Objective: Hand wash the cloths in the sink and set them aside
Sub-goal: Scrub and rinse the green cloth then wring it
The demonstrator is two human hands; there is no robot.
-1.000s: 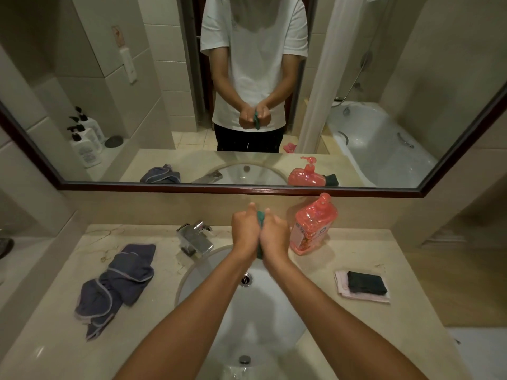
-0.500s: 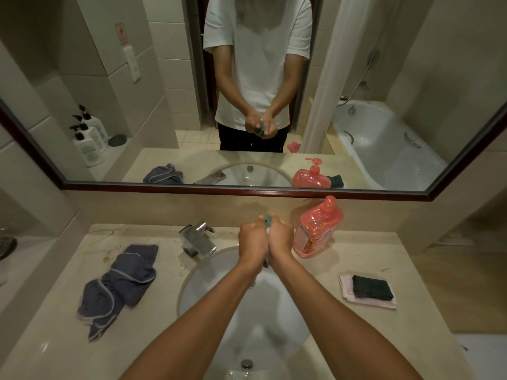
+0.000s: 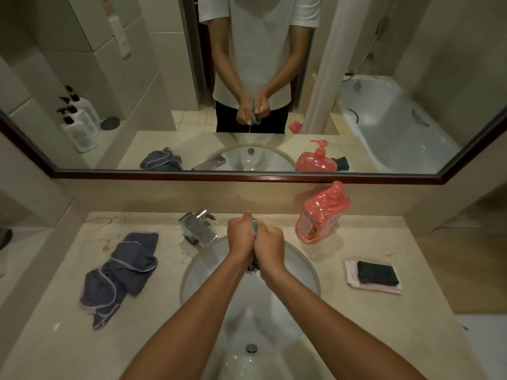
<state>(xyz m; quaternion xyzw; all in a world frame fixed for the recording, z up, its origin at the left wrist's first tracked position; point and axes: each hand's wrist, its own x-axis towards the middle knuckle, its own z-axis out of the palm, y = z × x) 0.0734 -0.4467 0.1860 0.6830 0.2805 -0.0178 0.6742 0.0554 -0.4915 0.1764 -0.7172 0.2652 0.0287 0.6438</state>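
Wringing the green cloth [image 3: 255, 225] over the sink [image 3: 304, 267] at frame centre, we clench both hands, left hand [image 3: 241, 237] and right hand [image 3: 270, 246], tightly around it, and judge the next move is setting it on the table [image 3: 356, 319].

A wide mirror [image 3: 384, 78] in a dark wooden frame [image 3: 247, 178] fills the upper half of the frame. It reflects pale wall tiles [image 3: 96, 64] at upper left and a white bathtub [image 3: 397, 127] at upper right. A beige marble counter [image 3: 356, 325] spans the lower half under dim light.
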